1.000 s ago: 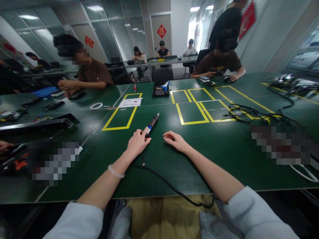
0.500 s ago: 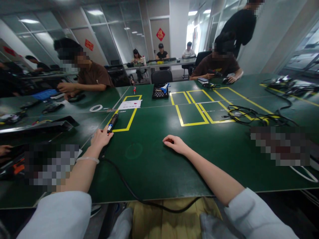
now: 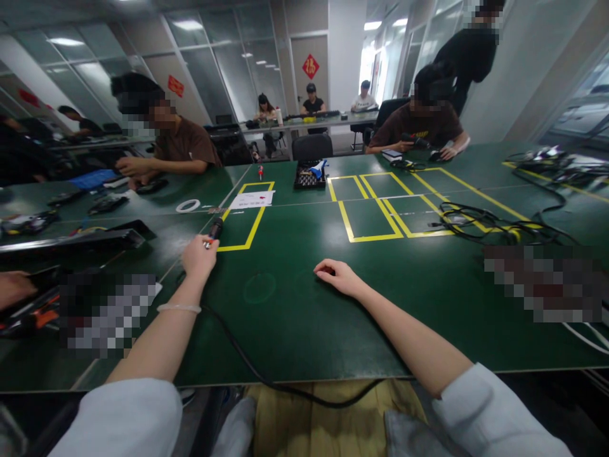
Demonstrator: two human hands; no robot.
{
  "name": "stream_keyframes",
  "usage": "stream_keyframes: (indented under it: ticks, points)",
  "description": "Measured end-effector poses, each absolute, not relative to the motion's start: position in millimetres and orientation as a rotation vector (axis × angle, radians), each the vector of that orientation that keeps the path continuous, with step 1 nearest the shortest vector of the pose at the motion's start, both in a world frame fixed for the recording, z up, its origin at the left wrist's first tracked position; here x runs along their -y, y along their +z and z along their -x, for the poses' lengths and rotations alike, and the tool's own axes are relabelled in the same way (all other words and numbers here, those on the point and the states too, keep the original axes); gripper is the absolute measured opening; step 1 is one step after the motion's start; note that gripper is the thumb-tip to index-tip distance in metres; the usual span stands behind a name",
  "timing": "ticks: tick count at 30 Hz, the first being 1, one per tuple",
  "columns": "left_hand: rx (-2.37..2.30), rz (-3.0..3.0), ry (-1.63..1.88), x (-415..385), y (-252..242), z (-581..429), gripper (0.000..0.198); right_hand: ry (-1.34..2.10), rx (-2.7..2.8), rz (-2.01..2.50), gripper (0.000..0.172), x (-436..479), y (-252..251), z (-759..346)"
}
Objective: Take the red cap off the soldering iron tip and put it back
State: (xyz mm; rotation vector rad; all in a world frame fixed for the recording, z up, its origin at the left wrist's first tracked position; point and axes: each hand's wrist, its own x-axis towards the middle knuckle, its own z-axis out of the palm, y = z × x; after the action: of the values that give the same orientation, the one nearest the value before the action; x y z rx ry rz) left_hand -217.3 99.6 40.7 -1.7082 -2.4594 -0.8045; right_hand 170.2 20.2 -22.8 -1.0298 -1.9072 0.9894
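On the left, my left hand [image 3: 200,255] is closed around what looks like a black and orange electric screwdriver [image 3: 216,230]. Its dark end points away from me, beside the yellow tape frame [image 3: 233,248], and my fingers cover part of its body. My right hand [image 3: 337,277] rests on the green table [image 3: 295,330] near the middle, fingers curled in, with nothing visible in them. A white sheet of paper [image 3: 251,199] lies across the tape frame beyond my left hand.
A black cable [image 3: 247,362] runs from near my left wrist over the table edge. Farther back are a red screwdriver [image 3: 260,172] and a black tray [image 3: 308,176] of small parts. Tangled cables [image 3: 480,219] lie right; a hand [image 3: 14,287] shows far left. People sit across the table.
My left hand has turned over the tool, tilting it more upright, and has shifted slightly right and away from me. The right hand stays put. The hand at far left reaches further in.
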Motion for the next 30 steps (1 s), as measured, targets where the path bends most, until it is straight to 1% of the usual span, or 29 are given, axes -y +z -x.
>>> stream_keyframes:
  ticks: [3, 5, 9, 13, 15, 18, 22, 25, 30]
  points:
    - [2.263, 2.261, -1.23, -87, 49, 155, 0.034, 0.993, 1.905, 1.033, 0.018, -19, -22, -170]
    - [2.14, 2.695, -1.416, -72, 50, 106, 0.041, 0.994, 1.894, 1.036, 0.018, -20, -22, -170]
    - [1.949, 3.263, -1.42, -41, 36, 30, 0.051, 1.094, 1.784, 0.995, 0.019, -23, -26, -170]
    - [1.899, 3.602, -1.414, -29, 10, 10, 0.066, 1.184, 1.684, 0.897, 0.027, -26, -30, -171]
    - [1.902, 3.699, -1.384, -29, 1, 14, 0.072, 1.222, 1.713, 0.849, 0.028, -25, -28, -171]
    - [1.936, 3.684, -1.385, -30, -3, 20, 0.075, 1.298, 1.802, 0.762, 0.02, -21, -23, -170]
    - [1.98, 3.613, -1.474, -31, -6, 21, 0.07, 1.26, 1.826, 0.765, 0.016, -19, -21, -169]
    - [2.025, 3.549, -1.555, -31, -9, 19, 0.067, 1.176, 1.821, 0.843, 0.017, -22, -25, -169]
    - [1.988, 3.583, -1.48, -31, -9, 20, 0.06, 1.129, 1.761, 0.896, 0.019, -28, -34, -172]
